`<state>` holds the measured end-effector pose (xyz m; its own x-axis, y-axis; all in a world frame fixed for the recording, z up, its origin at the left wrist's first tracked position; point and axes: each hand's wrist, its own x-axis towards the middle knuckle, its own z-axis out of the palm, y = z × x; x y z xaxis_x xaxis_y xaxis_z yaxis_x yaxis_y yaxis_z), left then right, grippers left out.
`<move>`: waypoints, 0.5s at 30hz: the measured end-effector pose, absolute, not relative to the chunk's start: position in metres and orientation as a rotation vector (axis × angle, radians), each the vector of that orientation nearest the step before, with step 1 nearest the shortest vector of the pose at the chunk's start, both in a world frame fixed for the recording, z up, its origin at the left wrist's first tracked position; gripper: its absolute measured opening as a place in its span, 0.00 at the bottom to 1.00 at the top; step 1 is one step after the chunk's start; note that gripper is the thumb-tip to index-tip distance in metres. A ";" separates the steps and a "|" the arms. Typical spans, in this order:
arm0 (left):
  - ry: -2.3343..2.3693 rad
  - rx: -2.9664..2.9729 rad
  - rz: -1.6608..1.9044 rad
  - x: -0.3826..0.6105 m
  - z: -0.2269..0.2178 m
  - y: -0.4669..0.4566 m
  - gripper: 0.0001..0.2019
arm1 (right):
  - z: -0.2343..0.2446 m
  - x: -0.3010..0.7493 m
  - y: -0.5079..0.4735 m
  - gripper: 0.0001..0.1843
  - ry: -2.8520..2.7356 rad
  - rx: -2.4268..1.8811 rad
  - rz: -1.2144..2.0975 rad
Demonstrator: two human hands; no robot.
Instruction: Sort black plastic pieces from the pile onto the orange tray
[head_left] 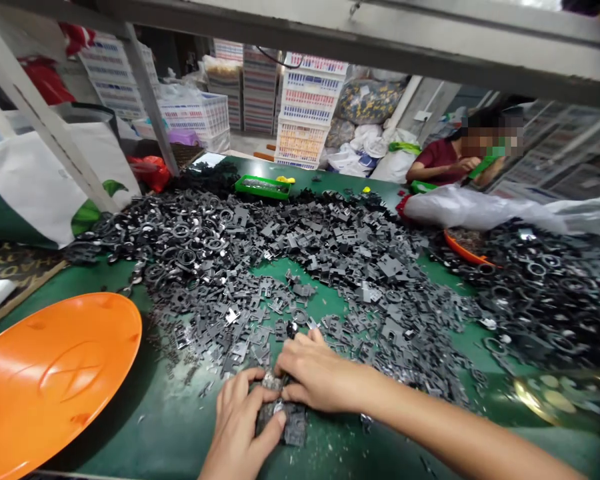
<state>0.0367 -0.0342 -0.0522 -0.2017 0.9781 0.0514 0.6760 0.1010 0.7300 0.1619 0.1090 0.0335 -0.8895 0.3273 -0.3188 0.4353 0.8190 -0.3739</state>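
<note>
Bare left hand (pixel 240 427) and bare right hand (pixel 320 370) low at the near edge of view, close together, fingers curled. Left grip clamped around the lower side of a small clump of flat dark grey stamped parts (pixel 280 413); right grip closed on the same clump from above and behind. Clump between both palms, at the near side of a green-surfaced worktop (pixel 105 277), its contact with that surface hidden by the fingers. Angular, notched pieces, stacked unevenly, with a few bright silvery glints along their edges.

Directly beyond the hands, a wide scattered heap of similar dark grey notched parts (pixel 300 260), mixed with ring-shaped pieces toward the left. Left of the hands, a large round orange plastic tray (pixel 50 380), well tilted and lying near them. Farther right, a dense heap of black ring-shaped pieces (pixel 540 293), just beside a shallow orange bowl (pixel 465 243) and below a translucent white plastic bag (pixel 485 210). At the far edge, a rectangular green tray of small parts (pixel 263 187). Beyond the worktop, stacked white plastic crates (pixel 305 110) and a co-worker in a dark red short-sleeved shirt (pixel 443 160).
</note>
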 end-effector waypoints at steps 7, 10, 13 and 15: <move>1.994 1.636 1.005 0.043 -0.060 -0.036 0.06 | 0.010 0.253 0.193 0.14 2.806 1.780 -0.239; 2.009 1.601 1.031 0.041 -0.065 -0.037 0.09 | 0.001 0.278 0.211 0.13 2.783 1.949 -0.219; 2.031 1.507 1.113 0.040 -0.067 -0.036 0.14 | -0.002 0.278 0.189 0.14 2.855 2.019 -0.270; 2.044 1.455 1.185 0.042 -0.063 -0.034 0.15 | -0.002 0.263 0.154 0.14 2.949 1.998 -0.337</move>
<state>0.0417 -0.0338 -0.0629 -0.4022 0.8998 0.1688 0.5936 0.1160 0.7963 0.2630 0.1542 -0.0020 -0.3116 0.9172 0.2483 0.8376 0.3885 -0.3840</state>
